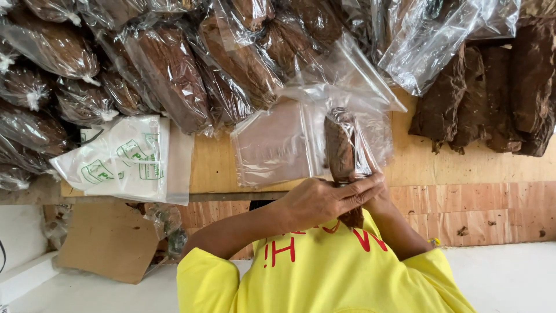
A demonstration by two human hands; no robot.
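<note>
The dark brown bundle of pressed dried leaves in a clear plastic sleeve (pixel 341 145) stands upright just over the near edge of the pale wooden bench (pixel 417 162). The left hand (pixel 321 200) closes its fingers around the bundle's lower end; the right hand (pixel 376 194) lies mostly behind it, so I cannot tell its grip. Holding the sleeve snug and the bundle straight should keep the film from wrinkling. Flat empty clear bags (pixel 278 142) lie just behind. Bagged brown bundles (pixel 168 69) fill the far left; unwrapped dark leaf bundles (pixel 492 98) sit at the far right corner.
</note>
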